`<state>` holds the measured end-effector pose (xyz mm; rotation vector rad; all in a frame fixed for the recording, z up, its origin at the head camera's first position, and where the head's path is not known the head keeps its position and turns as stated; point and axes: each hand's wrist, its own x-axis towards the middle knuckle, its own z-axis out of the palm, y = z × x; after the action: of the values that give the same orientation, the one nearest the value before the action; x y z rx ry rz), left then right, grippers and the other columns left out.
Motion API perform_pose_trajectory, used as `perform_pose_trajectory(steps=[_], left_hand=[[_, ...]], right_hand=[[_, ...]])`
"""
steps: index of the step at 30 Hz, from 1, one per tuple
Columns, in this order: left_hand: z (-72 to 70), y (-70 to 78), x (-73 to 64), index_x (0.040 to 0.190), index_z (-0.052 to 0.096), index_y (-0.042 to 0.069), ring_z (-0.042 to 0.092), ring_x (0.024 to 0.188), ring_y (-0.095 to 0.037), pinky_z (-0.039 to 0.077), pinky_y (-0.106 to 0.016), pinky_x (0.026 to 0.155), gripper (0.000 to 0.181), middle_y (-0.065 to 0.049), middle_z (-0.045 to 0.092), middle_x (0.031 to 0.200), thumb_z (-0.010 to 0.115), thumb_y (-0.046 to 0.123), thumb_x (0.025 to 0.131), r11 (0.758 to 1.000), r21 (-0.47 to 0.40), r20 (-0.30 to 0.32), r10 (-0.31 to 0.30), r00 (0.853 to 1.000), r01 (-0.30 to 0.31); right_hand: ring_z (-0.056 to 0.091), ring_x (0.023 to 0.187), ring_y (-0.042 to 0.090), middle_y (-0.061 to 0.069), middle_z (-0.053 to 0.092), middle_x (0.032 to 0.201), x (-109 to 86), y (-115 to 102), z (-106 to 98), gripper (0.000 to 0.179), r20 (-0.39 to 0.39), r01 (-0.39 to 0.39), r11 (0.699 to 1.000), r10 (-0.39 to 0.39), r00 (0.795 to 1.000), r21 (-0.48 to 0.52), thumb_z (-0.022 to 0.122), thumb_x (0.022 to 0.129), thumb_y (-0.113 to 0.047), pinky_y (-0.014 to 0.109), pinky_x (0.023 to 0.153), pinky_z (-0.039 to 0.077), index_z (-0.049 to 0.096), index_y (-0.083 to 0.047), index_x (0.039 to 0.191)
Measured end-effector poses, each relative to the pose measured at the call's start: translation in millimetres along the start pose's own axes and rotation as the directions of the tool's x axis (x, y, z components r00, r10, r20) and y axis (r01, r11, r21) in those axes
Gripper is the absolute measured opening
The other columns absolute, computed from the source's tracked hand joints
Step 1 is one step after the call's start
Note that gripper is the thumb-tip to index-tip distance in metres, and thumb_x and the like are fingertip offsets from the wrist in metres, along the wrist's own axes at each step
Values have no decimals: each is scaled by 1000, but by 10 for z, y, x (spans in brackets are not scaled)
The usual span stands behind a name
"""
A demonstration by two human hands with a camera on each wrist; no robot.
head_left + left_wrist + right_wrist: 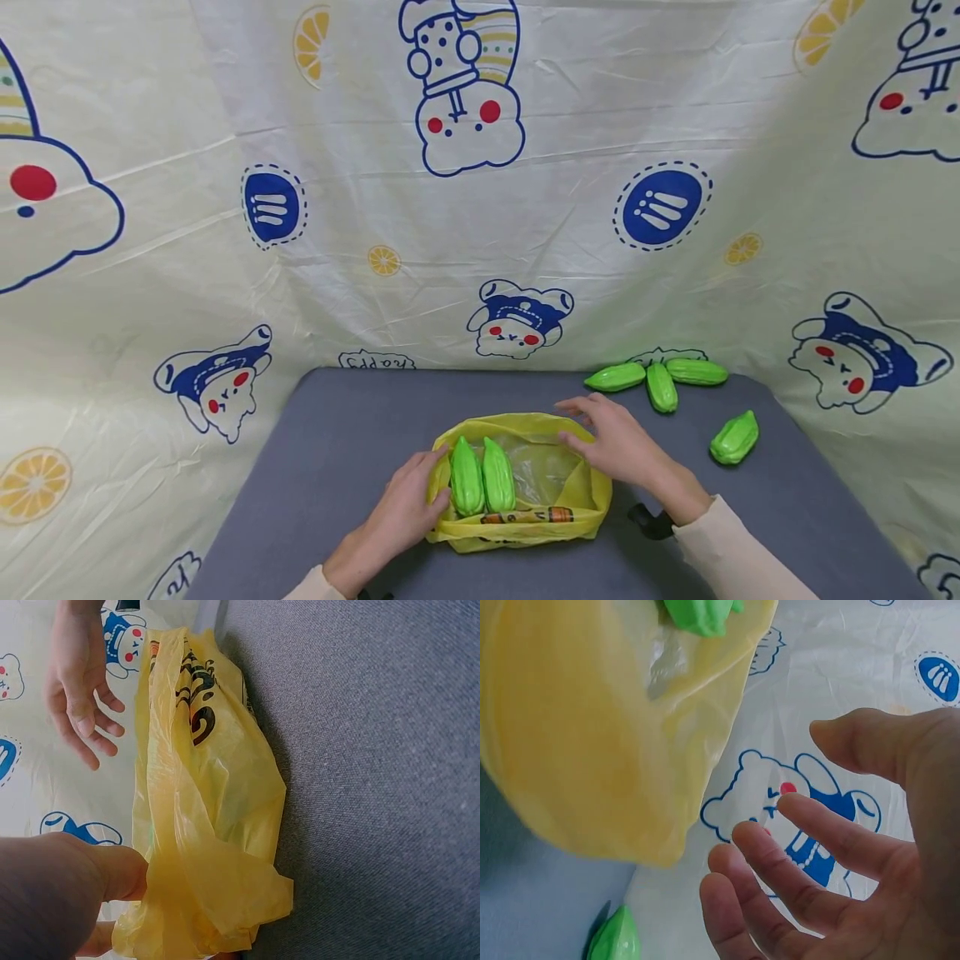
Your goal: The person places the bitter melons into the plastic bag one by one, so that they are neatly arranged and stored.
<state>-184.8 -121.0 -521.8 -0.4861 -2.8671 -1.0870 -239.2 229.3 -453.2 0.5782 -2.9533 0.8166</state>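
A yellow plastic bag (525,533) lies with its mouth open upward on the grey table. Inside, at its left end, two bright green ridged gourds (467,477) with pointed tips lie side by side. My left hand (408,498) holds the bag's left rim; in the left wrist view the yellow plastic (217,825) partly hides its fingers. Above the bag's right rim is my right hand (618,442), its fingers spread and nothing held. The right wrist view shows that hand (840,862) apart from the bag, fingers slightly bent.
Three more green gourds (662,388) lie together at the table's back right edge. Another gourd (735,437) sits alone farther right. The grey tabletop (345,425) ends at a pale printed sheet (525,217) hanging behind and at the sides.
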Motion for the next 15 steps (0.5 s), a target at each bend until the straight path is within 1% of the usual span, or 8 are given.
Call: perform_pose_trajectory(steps=[2,6,11,15], left_hand=[[5,-5,2,165,62,-1,74,136,-45,64,-63,107,64,-26,71,151,82,8,104,1000,5,-3,5,1000,-5],[6,-6,3,164,62,-2,74,136,-45,64,-63,106,65,-26,71,150,82,8,104,1000,7,-5,9,1000,-9],[0,4,4,164,62,-2,74,135,-45,64,-64,105,64,-27,71,150,82,7,104,1000,9,-5,12,1000,-12],[-6,16,5,164,61,-3,74,135,-46,64,-64,104,64,-28,71,150,81,7,104,1000,10,1,10,1000,-10]], right_hand=[[74,124,38,13,74,136,-13,39,-17,42,-22,-1,1000,1,1000,-8,81,112,-28,60,103,64,76,-13,151],[74,124,39,12,73,133,-44,123,-49,42,-60,-9,1000,8,998,-18,82,111,-27,61,102,65,76,-14,151],[75,125,42,16,73,138,-90,243,-101,43,-110,-28,1000,26,994,-13,83,110,-26,63,101,65,77,-12,150],[76,124,44,21,72,143,-117,353,-153,45,-141,-29,1000,27,990,-10,84,110,-29,64,99,65,76,-10,151]])
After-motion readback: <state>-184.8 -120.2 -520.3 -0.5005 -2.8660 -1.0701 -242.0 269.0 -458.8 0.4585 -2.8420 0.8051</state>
